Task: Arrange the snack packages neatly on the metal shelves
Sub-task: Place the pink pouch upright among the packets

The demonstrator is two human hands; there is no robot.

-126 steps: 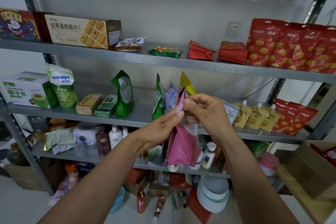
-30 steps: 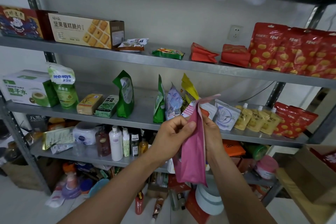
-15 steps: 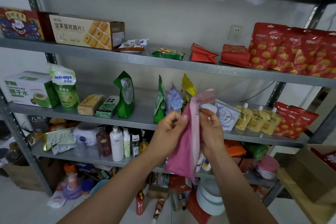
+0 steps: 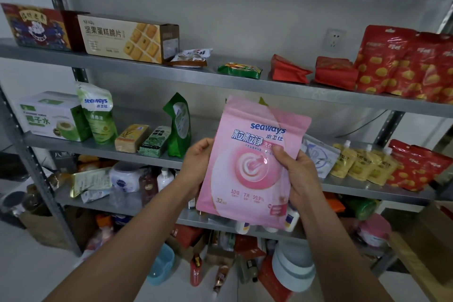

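Placement pending: pink pouch (image 4: 252, 167) upright before middle shelf (image 4: 147, 157), left hand (image 4: 198, 162) and right hand (image 4: 299, 174) each holding one side in a closed grip. Next, stand it behind the front edge.

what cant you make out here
All in the head view:
- Middle-shelf packets behind the pink pouch: hidden by it, only a yellow tip shows.
- Fingers of the left hand: behind the pouch.
- Red bags on the top shelf: the row is cut off by the right edge.
- Small print low on the pouch: too blurred.
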